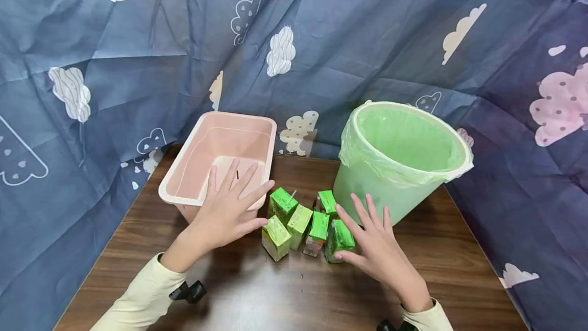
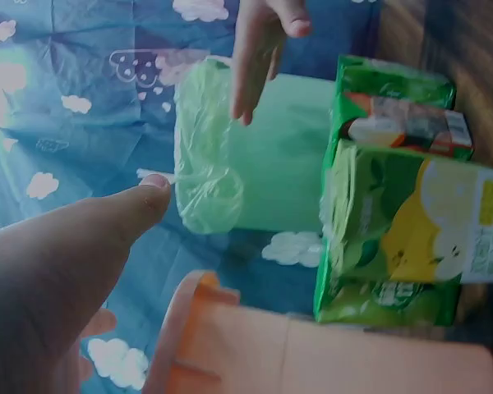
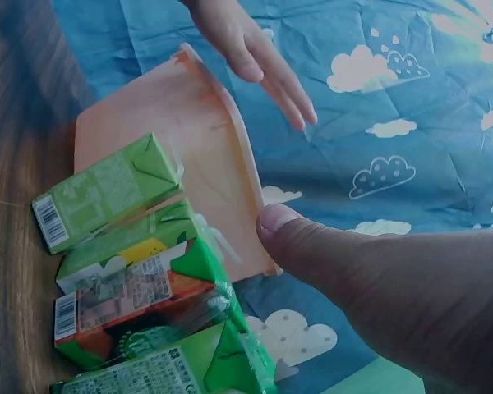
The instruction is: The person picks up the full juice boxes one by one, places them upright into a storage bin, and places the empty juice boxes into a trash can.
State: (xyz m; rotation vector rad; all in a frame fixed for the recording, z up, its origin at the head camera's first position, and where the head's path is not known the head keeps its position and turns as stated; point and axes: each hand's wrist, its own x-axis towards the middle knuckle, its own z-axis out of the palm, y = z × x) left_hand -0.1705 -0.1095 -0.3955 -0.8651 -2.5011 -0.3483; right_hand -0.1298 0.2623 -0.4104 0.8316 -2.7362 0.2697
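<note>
Several small drink cartons (image 1: 277, 237) stand in a cluster on the table, green and yellow-green on top. A straw (image 1: 292, 196) sticks up from one at the back. My left hand (image 1: 225, 213) is spread over the near right side of the pink bin (image 1: 171, 198), its thumb close to the nearest yellow-green carton. At the other side, my right hand (image 1: 377, 244) has its fingers spread beside the rightmost green carton (image 1: 342, 236), holding nothing. Printed fruit and barcodes show on the carton sides (image 2: 431, 222) in the left wrist view.
A pale green trash can (image 1: 363, 188), lined with a clear bag (image 1: 351, 149), stands at the back right. The pink bin is at the back left. A blue cloud-print cloth (image 1: 321, 55) hangs behind the brown wooden table (image 1: 262, 295).
</note>
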